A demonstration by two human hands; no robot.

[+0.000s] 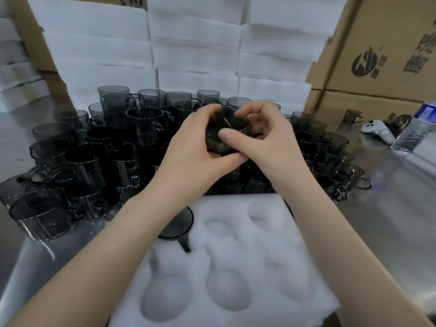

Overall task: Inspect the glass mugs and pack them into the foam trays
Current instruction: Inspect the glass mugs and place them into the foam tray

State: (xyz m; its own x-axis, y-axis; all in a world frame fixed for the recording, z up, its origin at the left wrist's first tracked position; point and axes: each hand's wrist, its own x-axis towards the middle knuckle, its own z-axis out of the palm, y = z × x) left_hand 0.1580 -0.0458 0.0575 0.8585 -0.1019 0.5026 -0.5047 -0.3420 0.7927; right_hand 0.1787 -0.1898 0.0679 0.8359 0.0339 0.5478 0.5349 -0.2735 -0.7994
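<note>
Both hands hold one smoky grey glass mug [227, 123] up over the pile of mugs. My left hand [195, 147] cups it from the left with the thumb under it. My right hand [264, 138] grips it from the right, thumb across its side. A white foam tray [236, 244] with several round pockets lies in front of me. One mug [177, 224] sits in the tray's far left pocket, handle pointing toward me; the other pockets that show hold nothing. Several more grey mugs [94, 156] stand stacked on the metal table behind the tray.
Stacks of white foam trays [188, 43] rise behind the mugs. Cardboard boxes [377, 55] stand at the right and back left. On the steel table [389, 208] at the right lie a white controller [377, 132] and a water bottle [415, 128].
</note>
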